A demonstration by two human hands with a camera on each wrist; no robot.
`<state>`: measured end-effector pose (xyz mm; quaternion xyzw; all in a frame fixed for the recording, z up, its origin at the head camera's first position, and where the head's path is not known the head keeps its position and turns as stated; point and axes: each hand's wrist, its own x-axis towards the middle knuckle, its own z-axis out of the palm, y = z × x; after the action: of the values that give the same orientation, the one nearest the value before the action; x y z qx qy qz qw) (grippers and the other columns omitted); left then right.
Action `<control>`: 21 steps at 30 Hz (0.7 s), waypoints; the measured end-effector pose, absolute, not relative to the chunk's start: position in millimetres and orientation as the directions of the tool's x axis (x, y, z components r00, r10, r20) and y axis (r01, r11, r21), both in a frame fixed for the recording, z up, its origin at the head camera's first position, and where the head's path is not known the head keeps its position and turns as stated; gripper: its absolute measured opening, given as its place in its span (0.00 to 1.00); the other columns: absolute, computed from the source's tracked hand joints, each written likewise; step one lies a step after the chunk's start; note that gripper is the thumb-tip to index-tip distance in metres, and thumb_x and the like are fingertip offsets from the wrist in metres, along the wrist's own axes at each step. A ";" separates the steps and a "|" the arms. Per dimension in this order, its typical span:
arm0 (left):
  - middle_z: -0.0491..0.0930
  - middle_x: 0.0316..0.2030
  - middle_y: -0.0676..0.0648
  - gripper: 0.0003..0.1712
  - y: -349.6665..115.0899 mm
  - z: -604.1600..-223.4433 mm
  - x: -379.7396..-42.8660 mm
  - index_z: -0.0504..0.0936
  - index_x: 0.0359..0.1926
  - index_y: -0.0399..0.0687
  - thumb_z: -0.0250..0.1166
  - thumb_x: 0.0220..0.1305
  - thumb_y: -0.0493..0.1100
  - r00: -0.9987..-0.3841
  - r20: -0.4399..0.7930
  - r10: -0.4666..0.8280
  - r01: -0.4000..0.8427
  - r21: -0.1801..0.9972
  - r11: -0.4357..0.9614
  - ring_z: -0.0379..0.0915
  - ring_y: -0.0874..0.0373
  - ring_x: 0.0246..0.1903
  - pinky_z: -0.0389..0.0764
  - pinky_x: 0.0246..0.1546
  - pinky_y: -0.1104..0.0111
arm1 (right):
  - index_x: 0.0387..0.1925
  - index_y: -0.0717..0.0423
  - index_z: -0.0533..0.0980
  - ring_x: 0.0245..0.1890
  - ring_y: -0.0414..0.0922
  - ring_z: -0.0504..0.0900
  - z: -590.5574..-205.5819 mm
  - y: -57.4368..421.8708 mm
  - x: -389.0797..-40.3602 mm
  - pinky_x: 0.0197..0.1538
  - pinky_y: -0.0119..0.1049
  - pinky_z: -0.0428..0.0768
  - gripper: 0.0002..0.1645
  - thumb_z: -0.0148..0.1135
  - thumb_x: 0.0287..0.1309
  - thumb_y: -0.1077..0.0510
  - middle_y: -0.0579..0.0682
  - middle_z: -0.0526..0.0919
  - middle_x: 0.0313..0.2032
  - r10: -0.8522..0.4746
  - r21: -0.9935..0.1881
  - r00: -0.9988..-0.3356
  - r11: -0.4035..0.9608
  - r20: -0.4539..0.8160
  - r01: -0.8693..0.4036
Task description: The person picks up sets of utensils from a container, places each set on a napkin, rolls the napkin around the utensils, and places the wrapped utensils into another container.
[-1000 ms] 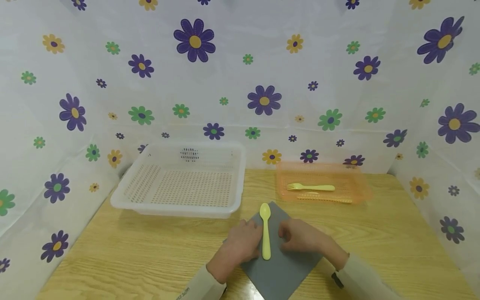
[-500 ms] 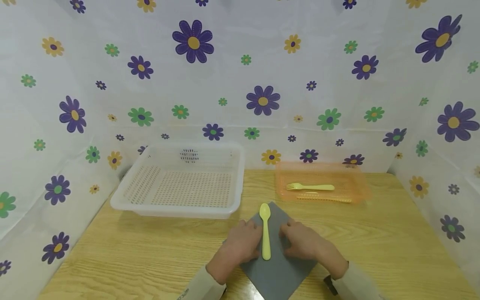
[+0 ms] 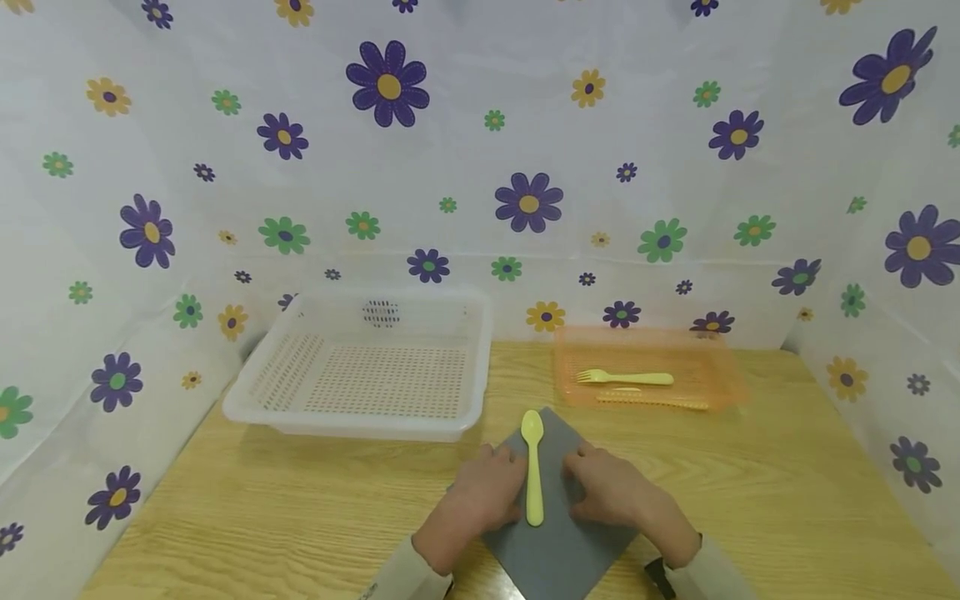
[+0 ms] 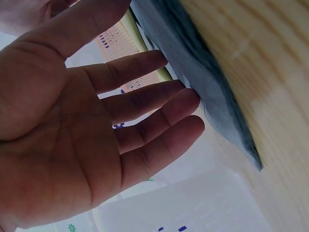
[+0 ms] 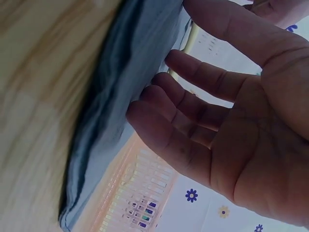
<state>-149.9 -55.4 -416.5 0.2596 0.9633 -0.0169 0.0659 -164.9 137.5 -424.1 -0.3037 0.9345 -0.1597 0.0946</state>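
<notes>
A folded grey cloth (image 3: 558, 554) lies on the wooden table, turned so one corner points away from me. On top of it rests a yellow spoon (image 3: 534, 479), bowl end away from me. My left hand (image 3: 483, 492) touches the cloth left of the spoon, its fingertips against the surface and its fingers loosely bent. Opposite, to the right of the spoon, my right hand (image 3: 615, 492) touches the cloth in the same manner. Both wrist views show uncurled fingers meeting the layered cloth (image 4: 212, 92), with nothing pinched between thumb and fingers.
A large white basket (image 3: 360, 425) stands at the back left of the table (image 3: 300, 508). At the back right is a shallow orange basket (image 3: 720, 358) holding a yellow fork (image 3: 630, 377). A flower-printed curtain (image 3: 450, 150) encloses the table behind and on both sides.
My right hand has shifted slightly, from curled fingers over the cloth to fingertips set down on it. My left hand, the spoon and the cloth have hardly moved.
</notes>
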 end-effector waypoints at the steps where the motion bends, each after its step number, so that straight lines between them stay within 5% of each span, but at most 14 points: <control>1: 0.74 0.38 0.45 0.29 -55.6 -416.6 -149.8 0.75 0.48 0.44 0.71 0.47 0.52 -0.856 -0.135 0.499 0.503 0.002 0.864 0.69 0.52 0.38 0.80 0.27 0.63 | 0.35 0.58 0.74 0.29 0.44 0.71 -423.8 137.6 -164.6 0.29 0.44 0.76 0.23 0.74 0.35 0.56 0.49 0.71 0.32 -0.596 -0.358 -0.799 0.766 -0.083 -0.534; 21: 0.74 0.38 0.45 0.30 -57.2 -418.6 -150.7 0.74 0.48 0.43 0.70 0.48 0.53 -0.849 -0.135 0.511 0.514 0.014 0.858 0.68 0.52 0.39 0.80 0.28 0.64 | 0.36 0.57 0.74 0.28 0.44 0.70 -425.6 139.3 -164.3 0.28 0.43 0.75 0.23 0.73 0.35 0.56 0.49 0.71 0.32 -0.592 -0.348 -0.802 0.769 -0.073 -0.536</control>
<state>-150.7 -57.2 -418.6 0.2664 0.9615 -0.0114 0.0673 -164.3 139.3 -425.6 -0.3013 0.9362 -0.1571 0.0898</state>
